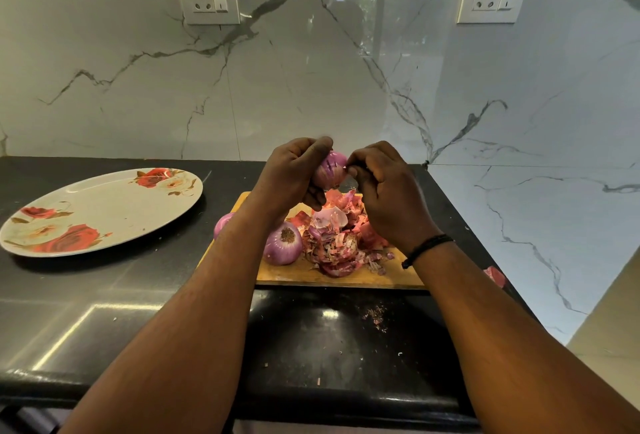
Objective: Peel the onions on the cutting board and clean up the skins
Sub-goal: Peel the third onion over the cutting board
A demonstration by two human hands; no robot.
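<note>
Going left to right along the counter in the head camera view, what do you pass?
Floral plate → onion half hidden behind the left forearm → peeled onion on the cutting board → pile of skins → stray skin piece near the counter's right edge.

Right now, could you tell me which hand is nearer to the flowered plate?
Left. The left hand holds an onion just right of the plate; the right hand is farther right, beyond the onion.
</note>
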